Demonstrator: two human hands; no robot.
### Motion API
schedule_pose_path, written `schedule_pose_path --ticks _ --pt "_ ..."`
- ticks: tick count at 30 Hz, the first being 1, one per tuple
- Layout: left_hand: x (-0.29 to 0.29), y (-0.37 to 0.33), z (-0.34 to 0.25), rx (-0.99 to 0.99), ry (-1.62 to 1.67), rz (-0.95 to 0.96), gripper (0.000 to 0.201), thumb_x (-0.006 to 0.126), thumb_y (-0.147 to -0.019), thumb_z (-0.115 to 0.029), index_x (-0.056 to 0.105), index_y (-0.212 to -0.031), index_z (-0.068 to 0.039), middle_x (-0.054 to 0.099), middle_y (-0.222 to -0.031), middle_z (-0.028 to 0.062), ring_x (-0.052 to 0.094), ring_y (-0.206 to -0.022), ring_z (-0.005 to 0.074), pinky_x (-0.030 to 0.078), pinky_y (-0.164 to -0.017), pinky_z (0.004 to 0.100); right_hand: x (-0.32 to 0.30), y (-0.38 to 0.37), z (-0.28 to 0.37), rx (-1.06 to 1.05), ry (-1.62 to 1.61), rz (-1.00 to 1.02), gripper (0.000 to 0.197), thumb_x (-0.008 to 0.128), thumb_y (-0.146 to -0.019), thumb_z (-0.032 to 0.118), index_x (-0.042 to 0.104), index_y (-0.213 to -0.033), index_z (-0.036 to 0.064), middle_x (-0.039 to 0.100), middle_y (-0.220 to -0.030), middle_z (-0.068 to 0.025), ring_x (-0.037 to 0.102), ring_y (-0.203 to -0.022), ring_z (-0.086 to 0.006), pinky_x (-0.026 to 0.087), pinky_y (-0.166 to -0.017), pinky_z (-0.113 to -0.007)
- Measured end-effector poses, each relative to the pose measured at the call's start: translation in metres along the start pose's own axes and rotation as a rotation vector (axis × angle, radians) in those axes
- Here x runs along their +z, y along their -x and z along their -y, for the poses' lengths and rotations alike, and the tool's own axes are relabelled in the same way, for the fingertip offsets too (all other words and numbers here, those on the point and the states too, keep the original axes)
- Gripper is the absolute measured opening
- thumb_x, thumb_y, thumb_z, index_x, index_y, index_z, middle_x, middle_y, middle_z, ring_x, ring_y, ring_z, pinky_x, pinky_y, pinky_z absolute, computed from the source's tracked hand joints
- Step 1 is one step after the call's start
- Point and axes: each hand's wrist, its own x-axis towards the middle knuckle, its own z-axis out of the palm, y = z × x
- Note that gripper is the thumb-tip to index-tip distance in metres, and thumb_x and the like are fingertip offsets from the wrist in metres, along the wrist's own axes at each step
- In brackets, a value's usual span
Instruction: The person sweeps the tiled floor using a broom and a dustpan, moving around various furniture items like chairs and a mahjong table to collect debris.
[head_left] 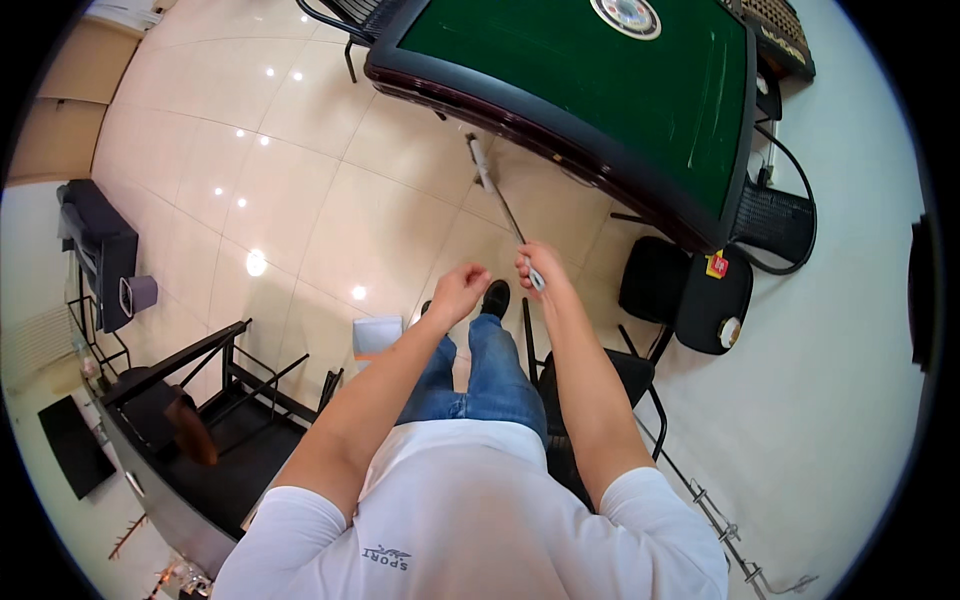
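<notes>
My right hand point(538, 263) is wrapped round the grey looped grip of a long-handled brush point(511, 217). Its thin dark shaft slants away from me to a pale head with dark bristles, low over the tiled floor near the table's edge; whether it touches the tiles I cannot tell. Just left of the grip, and apart from it, my left hand point(462, 292) has its fingers curled in toward the thumb. What those fingers hold, if anything, does not show.
A green-topped table point(580, 80) with a dark rim stands ahead on the right. Black chairs point(715, 300) line the right wall. A white-and-orange box point(377, 338) lies by my feet. At left are a purple bin point(140, 294) and an overturned-looking dark frame point(240, 380).
</notes>
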Motion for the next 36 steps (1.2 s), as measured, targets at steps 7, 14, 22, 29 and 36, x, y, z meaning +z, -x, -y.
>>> schedule_pose_path --ticks 7,14,22,29,36 --pt "-0.086 0.110 0.176 -0.337 -0.347 -0.075 0.047 0.066 -0.086 -0.041 0.067 -0.102 0.003 0.071 -0.092 0.0189 0.068 -0.086 0.0305 0.053 -0.077 0.0382 0.070 -0.063 0.008 -0.127 0.250 -0.115 0.017 0.047 -0.086 0.000 0.053 -0.102 -0.0042 0.055 -0.060 -0.0124 0.053 -0.044 -0.0205 0.033 -0.034 -0.034" --pt "-0.134 0.211 0.252 -0.604 -0.248 -0.185 0.040 0.067 -0.084 -0.040 0.070 -0.095 -0.001 0.071 -0.087 0.0185 0.069 -0.083 0.0299 0.053 -0.076 0.0399 0.152 -0.073 -0.016 0.021 0.516 -0.009 0.014 0.044 -0.085 -0.004 0.051 -0.097 -0.0014 0.054 -0.061 -0.0130 0.051 -0.046 -0.0216 0.031 -0.036 -0.033" --pt "-0.134 0.255 0.290 -0.722 -0.007 -0.207 0.037 0.069 -0.086 -0.035 0.069 -0.099 -0.001 0.071 -0.082 0.0108 0.068 -0.072 0.0198 0.054 -0.070 0.0339 0.124 -0.088 0.000 -0.210 0.546 -0.077 0.013 0.049 -0.085 0.002 0.056 -0.095 -0.0042 0.055 -0.060 -0.0105 0.053 -0.045 -0.0206 0.037 -0.037 -0.036" --pt "-0.131 0.267 0.269 -0.694 0.117 -0.215 0.032 0.065 -0.090 -0.027 0.066 -0.101 0.003 0.068 -0.085 0.0080 0.064 -0.071 0.0152 0.051 -0.066 0.0299 0.195 -0.129 -0.037 -0.078 1.424 0.214 0.013 0.052 -0.085 0.005 0.059 -0.078 -0.0039 0.061 -0.061 -0.0136 0.058 -0.046 -0.0224 0.037 -0.037 -0.037" --pt "-0.143 0.249 0.280 -0.684 -0.103 -0.156 0.036 0.068 -0.085 -0.035 0.071 -0.096 -0.001 0.071 -0.078 0.0109 0.068 -0.070 0.0196 0.054 -0.069 0.0334 0.115 -0.010 -0.045 -0.017 0.495 0.177 0.027 0.055 -0.088 0.011 0.057 -0.114 0.0030 0.052 -0.058 -0.0035 0.047 -0.039 -0.0132 0.035 -0.034 -0.031"
